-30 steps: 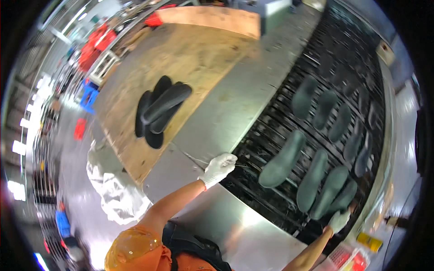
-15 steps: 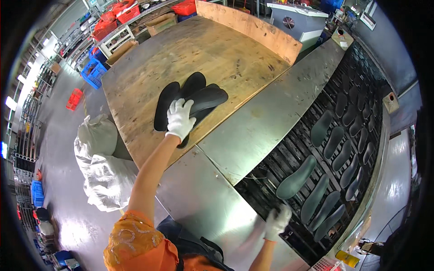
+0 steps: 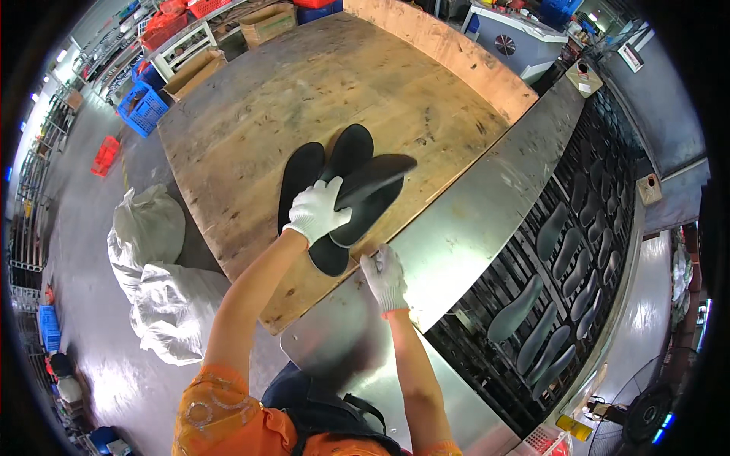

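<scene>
Several black shoe insoles lie fanned out and overlapping on the wooden tabletop. My left hand, in a white knitted glove, is closed on the heel end of one dark insole, whose toe end tilts up to the right above the others. Beneath it another insole lies flat, and the end of one more shows below my left wrist. My right hand, gloved the same way, is near the seam of wood and metal with nothing in it; a gap shows between thumb and fingers.
To the right, a dark slatted conveyor carries rows of insoles. A metal ledge runs between it and the wooden top. White sacks stand on the floor at left, and a raised wooden board edges the table's far side.
My right hand has moved left from beside the conveyor to the table's near edge. The insole in my left hand has tilted up, uncovering more of the one beneath.
</scene>
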Motion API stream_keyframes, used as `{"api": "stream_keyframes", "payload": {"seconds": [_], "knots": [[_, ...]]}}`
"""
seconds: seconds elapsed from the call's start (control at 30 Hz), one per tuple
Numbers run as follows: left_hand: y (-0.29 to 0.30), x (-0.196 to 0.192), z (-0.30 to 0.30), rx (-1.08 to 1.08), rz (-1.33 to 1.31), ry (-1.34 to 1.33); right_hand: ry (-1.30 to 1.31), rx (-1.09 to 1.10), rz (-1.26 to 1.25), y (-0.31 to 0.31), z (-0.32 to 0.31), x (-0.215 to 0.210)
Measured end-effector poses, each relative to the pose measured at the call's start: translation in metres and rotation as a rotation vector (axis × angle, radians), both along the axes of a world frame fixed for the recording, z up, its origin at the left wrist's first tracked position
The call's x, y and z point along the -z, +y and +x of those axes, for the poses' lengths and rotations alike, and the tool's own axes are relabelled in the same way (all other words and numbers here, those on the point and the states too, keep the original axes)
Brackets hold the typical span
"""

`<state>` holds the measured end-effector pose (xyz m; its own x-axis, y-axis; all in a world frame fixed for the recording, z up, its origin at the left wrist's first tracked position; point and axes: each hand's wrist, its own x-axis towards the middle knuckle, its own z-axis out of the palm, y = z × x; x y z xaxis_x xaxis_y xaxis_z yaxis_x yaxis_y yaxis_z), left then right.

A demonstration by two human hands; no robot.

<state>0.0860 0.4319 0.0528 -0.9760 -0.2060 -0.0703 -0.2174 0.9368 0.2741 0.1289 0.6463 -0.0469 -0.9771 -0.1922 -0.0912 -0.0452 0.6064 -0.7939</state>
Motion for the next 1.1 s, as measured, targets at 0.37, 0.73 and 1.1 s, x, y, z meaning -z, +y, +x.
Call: {"api": "stream_keyframes", "payload": {"seconds": [0.37, 0.73, 1.1], "knots": [[-0.069, 0.051, -0.002, -0.258, 0.37, 0.191, -0.63, 0.33, -1.089, -0.077, -0.076, -0.002], [-0.082, 0.077, 0.009, -0.264, 0.753, 0.081, -0.695, 0.186, -1.158, -0.102, -0.11, -0.026], [-0.1, 0.073, 0.068, -0.75, 1.517, 0.413, -0.675, 0.191, -0.976, -0.076, -0.093, -0.017]]}}
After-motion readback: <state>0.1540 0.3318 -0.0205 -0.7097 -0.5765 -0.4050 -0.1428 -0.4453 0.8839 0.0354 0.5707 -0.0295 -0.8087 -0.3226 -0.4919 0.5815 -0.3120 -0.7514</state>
